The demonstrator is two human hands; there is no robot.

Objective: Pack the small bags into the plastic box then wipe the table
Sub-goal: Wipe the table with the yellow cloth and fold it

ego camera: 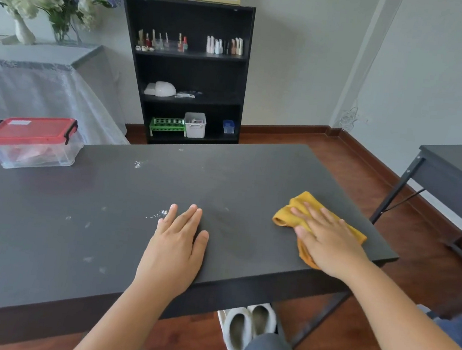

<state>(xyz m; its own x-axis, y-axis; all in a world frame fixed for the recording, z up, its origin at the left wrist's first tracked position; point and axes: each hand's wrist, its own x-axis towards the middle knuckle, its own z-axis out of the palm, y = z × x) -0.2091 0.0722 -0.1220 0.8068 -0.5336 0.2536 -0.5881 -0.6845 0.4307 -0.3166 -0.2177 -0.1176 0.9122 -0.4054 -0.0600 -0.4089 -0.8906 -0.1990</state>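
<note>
A clear plastic box (34, 151) with a closed red lid stands at the far left corner of the dark grey table (120, 243); pinkish small bags show through its wall. My right hand (328, 242) lies flat on a yellow cloth (300, 207) near the table's right edge, pressing it onto the surface. My left hand (177, 240) rests flat on the table's middle, fingers together, holding nothing. White specks (160, 213) lie just left of its fingertips, and another patch of white specks (138, 164) lies farther back.
A black shelf unit (186, 70) with bottles and small bins stands behind the table. A cloth-covered table (34, 80) with flower vases is at the left. Another dark desk (457, 176) stands at the right. White slippers (248, 327) sit under the table's front edge.
</note>
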